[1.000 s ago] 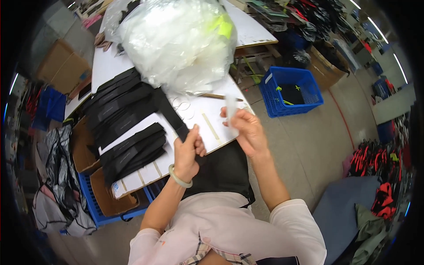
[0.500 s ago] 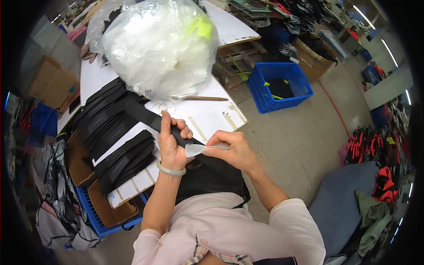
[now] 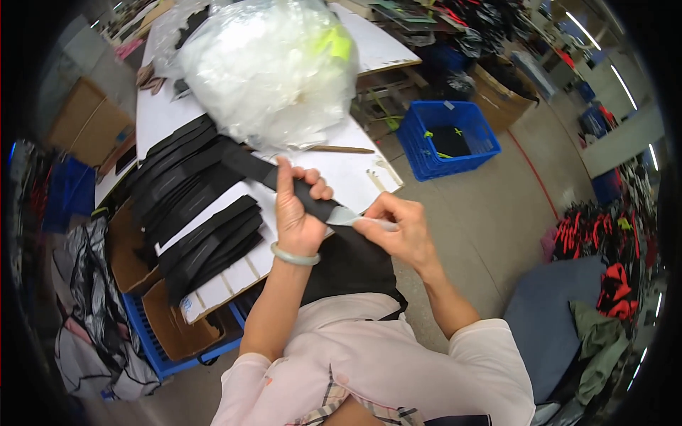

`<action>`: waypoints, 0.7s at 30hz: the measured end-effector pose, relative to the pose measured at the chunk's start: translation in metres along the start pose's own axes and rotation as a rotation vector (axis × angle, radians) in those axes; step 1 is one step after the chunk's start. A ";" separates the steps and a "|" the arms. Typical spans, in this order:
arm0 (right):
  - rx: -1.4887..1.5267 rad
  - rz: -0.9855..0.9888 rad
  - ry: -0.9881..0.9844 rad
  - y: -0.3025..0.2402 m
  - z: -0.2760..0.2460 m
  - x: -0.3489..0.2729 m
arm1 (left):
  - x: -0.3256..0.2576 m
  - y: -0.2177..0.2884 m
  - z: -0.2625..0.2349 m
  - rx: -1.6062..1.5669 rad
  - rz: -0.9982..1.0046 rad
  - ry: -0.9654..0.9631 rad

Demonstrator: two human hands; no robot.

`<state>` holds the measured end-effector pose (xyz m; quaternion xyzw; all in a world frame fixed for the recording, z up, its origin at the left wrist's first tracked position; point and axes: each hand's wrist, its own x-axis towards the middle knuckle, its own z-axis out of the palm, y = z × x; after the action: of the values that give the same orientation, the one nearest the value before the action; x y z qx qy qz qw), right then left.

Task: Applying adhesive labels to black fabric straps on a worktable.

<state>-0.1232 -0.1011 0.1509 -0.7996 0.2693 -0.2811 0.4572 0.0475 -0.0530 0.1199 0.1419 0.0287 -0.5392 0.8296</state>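
My left hand point(image 3: 298, 216) is closed round a long black fabric strip point(image 3: 250, 165), thumb pointing up and away, fingers curled over the far side. A pale bracelet rings that wrist. The strip slants from the black stack on the table down toward my right hand point(image 3: 403, 231). There, my right thumb and fingers pinch a whitish translucent strip point(image 3: 344, 216), whose wide end lies against the black strip's near end. Whether it sits inside or on top, I cannot tell. Left of my hands, black fabric pieces lie in a larger stack point(image 3: 174, 167) and a nearer one point(image 3: 212, 247).
A big clear bag of white material point(image 3: 273, 74) rests on the white table point(image 3: 355, 167), with a wooden stick point(image 3: 339, 149) in front. A blue crate point(image 3: 447, 163) stands on the floor at right. Cardboard boxes point(image 3: 177, 330) sit in a blue crate below the table's left edge.
Both hands have shifted right and slightly away, carrying the black strip and the whitish strip with them. The view has moved a little as well. Both grips remain closed.
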 end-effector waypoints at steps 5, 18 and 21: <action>-0.199 -0.130 0.090 -0.014 0.014 0.006 | -0.003 0.011 0.006 0.016 0.075 0.002; -0.275 -0.438 0.184 0.006 0.040 0.018 | -0.001 0.006 -0.003 0.032 -0.033 0.036; -0.310 -0.410 0.279 0.001 0.041 0.011 | 0.002 0.002 -0.005 0.028 -0.063 0.050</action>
<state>-0.0871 -0.0857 0.1354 -0.8514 0.2019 -0.4303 0.2219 0.0509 -0.0528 0.1155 0.1658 0.0462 -0.5618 0.8092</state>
